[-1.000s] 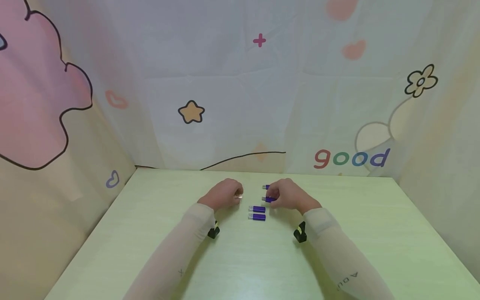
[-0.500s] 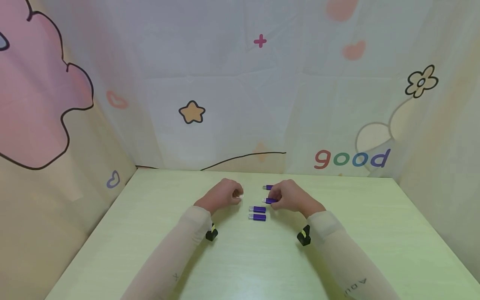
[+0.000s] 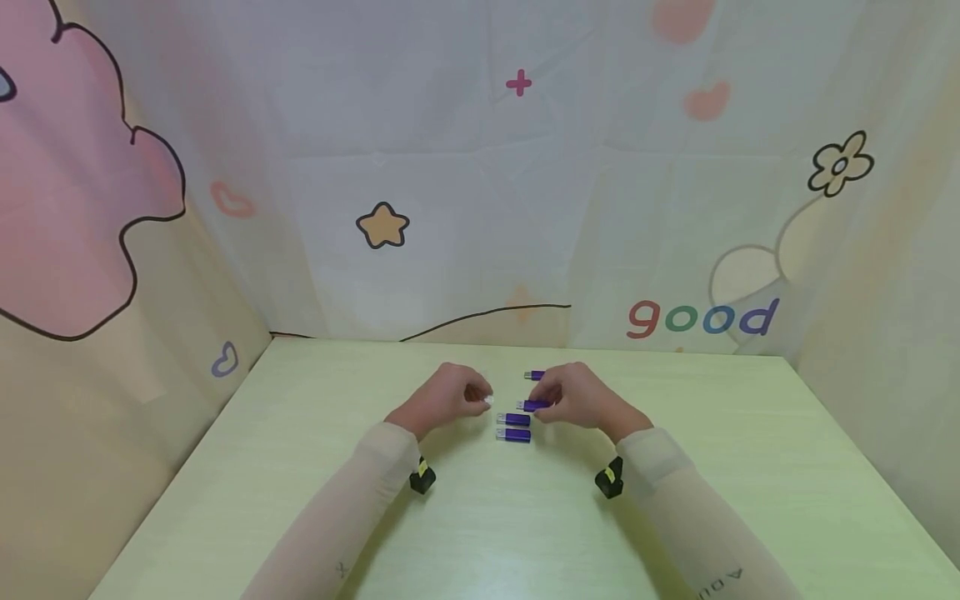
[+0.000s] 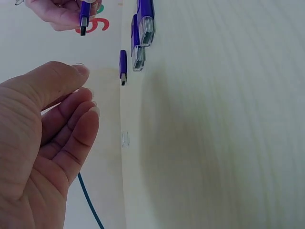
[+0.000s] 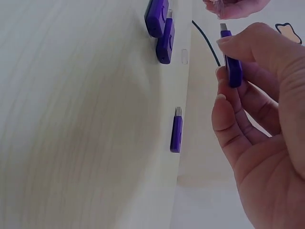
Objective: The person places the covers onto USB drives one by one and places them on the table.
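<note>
My right hand (image 3: 581, 394) pinches a purple USB flash drive (image 5: 232, 64) between thumb and fingers. Its bare metal plug points left, toward the other hand. Facing it, my left hand (image 3: 450, 396) holds a small clear cap (image 5: 218, 8) at the fingertips, mostly hidden by them in the left wrist view. Plug and cap are a short gap apart. Just nearer to me, two purple drives with clear caps on, the upper one (image 3: 516, 420) and the lower one (image 3: 516, 435), lie side by side. Behind my right hand lies another uncapped drive (image 4: 123, 67), partly covered in the head view.
A loose clear cap (image 4: 125, 139) lies on the pale wood-grain table (image 3: 480, 517) toward the back. A printed cloth (image 3: 465, 167) hangs behind the table and along its sides. Each wrist wears a small black camera.
My right hand has brought its drive slightly left and nearer to me. My left hand has shifted a little right and nearer with the cap, narrowing the gap. The drives on the table stay put.
</note>
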Available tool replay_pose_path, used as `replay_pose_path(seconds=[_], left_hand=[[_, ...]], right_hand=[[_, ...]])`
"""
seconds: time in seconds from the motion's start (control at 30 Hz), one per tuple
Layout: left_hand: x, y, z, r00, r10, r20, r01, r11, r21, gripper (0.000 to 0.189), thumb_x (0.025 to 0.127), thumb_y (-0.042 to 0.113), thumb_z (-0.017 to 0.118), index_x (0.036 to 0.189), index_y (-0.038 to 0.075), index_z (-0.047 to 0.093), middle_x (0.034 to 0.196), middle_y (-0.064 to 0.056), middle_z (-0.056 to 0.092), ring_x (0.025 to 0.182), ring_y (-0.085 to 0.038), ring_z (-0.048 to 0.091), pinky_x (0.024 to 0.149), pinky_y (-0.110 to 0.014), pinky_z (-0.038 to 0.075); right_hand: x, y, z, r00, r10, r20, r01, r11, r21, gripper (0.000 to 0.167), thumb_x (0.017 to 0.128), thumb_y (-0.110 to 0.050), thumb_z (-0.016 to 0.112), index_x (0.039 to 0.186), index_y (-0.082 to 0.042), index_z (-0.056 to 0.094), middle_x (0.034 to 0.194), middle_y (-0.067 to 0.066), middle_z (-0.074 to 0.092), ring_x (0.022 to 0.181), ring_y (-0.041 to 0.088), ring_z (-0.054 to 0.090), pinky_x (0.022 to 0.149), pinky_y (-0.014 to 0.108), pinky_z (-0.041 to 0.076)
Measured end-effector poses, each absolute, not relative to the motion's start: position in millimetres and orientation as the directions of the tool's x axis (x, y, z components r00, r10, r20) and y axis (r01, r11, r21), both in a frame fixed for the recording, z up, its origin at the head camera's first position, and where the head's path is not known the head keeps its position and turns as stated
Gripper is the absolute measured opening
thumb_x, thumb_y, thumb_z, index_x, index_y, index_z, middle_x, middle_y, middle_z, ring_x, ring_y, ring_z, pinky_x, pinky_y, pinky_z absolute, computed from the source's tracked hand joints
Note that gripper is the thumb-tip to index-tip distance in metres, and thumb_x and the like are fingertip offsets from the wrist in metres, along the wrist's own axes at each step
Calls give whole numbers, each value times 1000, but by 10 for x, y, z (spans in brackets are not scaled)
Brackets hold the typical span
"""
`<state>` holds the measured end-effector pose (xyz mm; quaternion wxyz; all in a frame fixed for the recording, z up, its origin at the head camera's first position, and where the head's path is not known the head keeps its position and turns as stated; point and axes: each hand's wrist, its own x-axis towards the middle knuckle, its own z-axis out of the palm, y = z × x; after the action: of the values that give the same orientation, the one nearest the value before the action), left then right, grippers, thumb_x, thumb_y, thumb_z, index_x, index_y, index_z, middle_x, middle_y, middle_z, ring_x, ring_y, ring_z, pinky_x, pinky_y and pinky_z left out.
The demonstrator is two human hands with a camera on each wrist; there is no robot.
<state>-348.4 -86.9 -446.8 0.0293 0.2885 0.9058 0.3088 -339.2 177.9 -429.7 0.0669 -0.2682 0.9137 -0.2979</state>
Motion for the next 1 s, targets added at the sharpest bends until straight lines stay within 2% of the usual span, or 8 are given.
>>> replay_pose_path(seconds=[0.2,0.4,0.63,1.0], left_hand=[[-3418,-878,-4450,-846,524,96,458,623,635,13,89,11,79,102,9,79,91,2,76,81,-8,67,78,-23,59],[-3377,-880,-4456,-841,533,93,440,573,691,11,87,10,81,98,10,79,89,1,76,78,-9,68,74,-22,59],[-3322,-864,-4445,-825,552,123,467,541,699,13,87,10,81,99,6,78,88,1,75,78,-8,68,73,-21,59],[-3237,-858,-4420,-825,556,107,441,513,737,14,87,13,82,99,7,79,86,3,75,76,-8,67,72,-22,58]], right_hand=[[-3343,1793,-4316,-830,-554,69,-476,639,-604,13,84,-16,84,97,-17,82,91,-5,73,78,12,62,71,25,55],[-3291,1789,-4320,-822,-566,62,-471,616,-631,13,84,-18,85,97,-20,82,89,-8,75,77,12,64,71,26,56],[-3230,1767,-4317,-800,-596,75,-500,591,-633,12,85,-19,84,97,-20,82,92,-8,75,79,11,65,74,25,57],[-3148,1757,-4294,-773,-620,137,-545,538,-643,12,85,-16,82,97,-20,82,91,-9,75,77,8,67,77,25,57]])
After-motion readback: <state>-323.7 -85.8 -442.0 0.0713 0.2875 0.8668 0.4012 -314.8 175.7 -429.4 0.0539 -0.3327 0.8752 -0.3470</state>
